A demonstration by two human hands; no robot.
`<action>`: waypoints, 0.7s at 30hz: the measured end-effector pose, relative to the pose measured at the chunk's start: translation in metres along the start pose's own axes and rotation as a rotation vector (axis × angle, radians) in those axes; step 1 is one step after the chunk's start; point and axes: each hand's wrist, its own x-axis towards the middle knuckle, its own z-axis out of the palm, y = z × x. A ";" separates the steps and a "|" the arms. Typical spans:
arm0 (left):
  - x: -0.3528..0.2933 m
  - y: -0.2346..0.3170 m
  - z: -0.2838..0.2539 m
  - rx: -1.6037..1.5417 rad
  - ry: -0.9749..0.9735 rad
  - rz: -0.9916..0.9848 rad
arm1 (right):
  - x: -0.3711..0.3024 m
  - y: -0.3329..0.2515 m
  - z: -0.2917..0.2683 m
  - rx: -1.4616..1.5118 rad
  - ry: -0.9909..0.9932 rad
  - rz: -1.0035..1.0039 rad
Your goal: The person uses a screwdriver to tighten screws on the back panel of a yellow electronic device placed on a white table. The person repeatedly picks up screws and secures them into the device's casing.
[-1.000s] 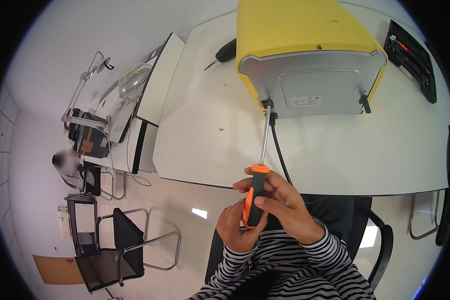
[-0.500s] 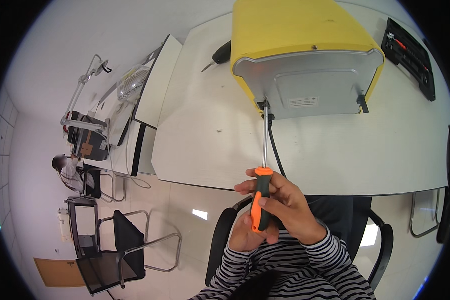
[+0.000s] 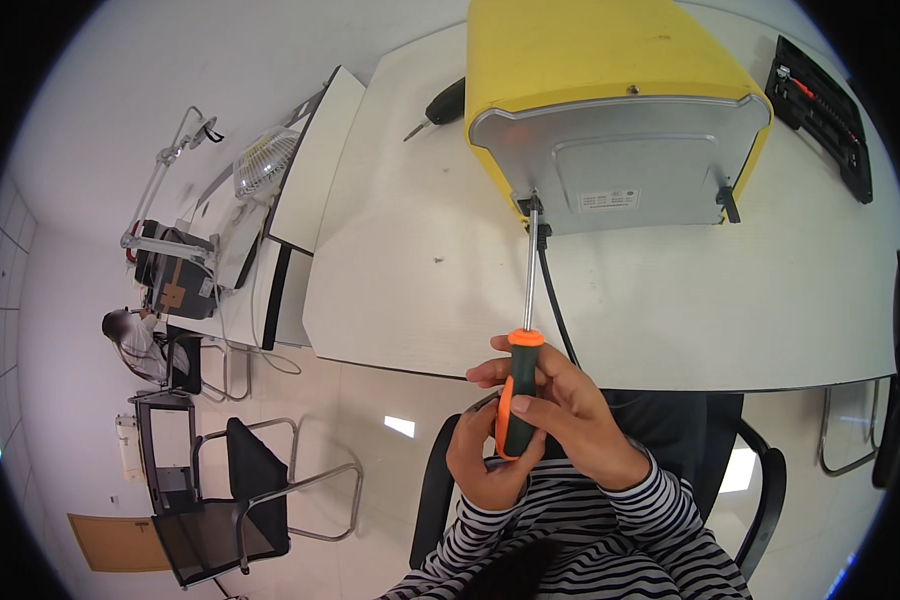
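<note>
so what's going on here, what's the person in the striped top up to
The person is holding a screwdriver in both hands: the right hand grips the handle, the left hand its butt end. The shaft points away, its tip at the lower left corner of the yellow appliance's grey panel, near the power cord. Whether it sits in a screw is too small to tell. An open black tool case lies to the right.

black chair (image 3: 254,465) on glossy pale floor (image 3: 375,485); white wall (image 3: 80,230)
</note>
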 end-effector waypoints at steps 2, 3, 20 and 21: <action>-0.003 -0.005 0.002 0.096 0.033 0.092 | 0.000 -0.003 0.000 -0.011 0.012 0.017; -0.002 -0.003 0.002 -0.057 0.017 0.029 | 0.000 -0.004 0.001 -0.009 0.011 0.024; 0.005 -0.003 -0.010 -0.905 -0.323 -0.481 | -0.003 -0.006 -0.001 0.063 0.019 0.083; 0.004 -0.006 -0.011 -0.815 -0.288 -0.461 | -0.002 -0.005 -0.001 0.065 0.012 0.051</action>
